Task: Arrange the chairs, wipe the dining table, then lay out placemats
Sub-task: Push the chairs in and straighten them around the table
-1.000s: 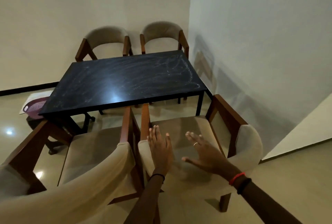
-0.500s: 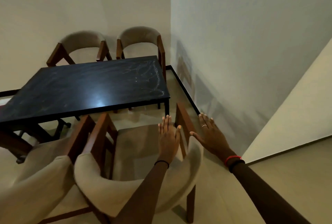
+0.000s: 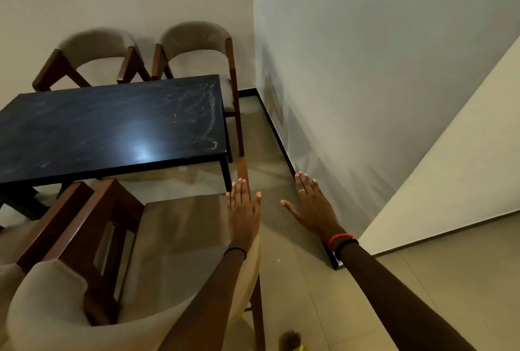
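A black dining table (image 3: pixel 107 125) with pale smears near its right end fills the left middle. Two beige chairs with wooden frames (image 3: pixel 95 55) (image 3: pixel 197 41) stand at its far side against the wall. A near beige chair (image 3: pixel 174 252) sits below me, with another chair's wooden arm (image 3: pixel 47 224) at its left. My left hand (image 3: pixel 243 210) is stretched flat, fingers straight, above the near chair's right arm; contact cannot be told. My right hand (image 3: pixel 312 204) is flat and spread over the floor to the right, holding nothing.
A white wall (image 3: pixel 365 69) with a dark skirting (image 3: pixel 281 142) runs close along the right of the table. A light slanted panel (image 3: pixel 450 167) stands at the right. Beige tiled floor (image 3: pixel 295 280) lies between chair and wall.
The view has swung to the right, so table and chairs shifted left in frame. Both flat hands moved from above the near chair's seat to its right side and the floor.
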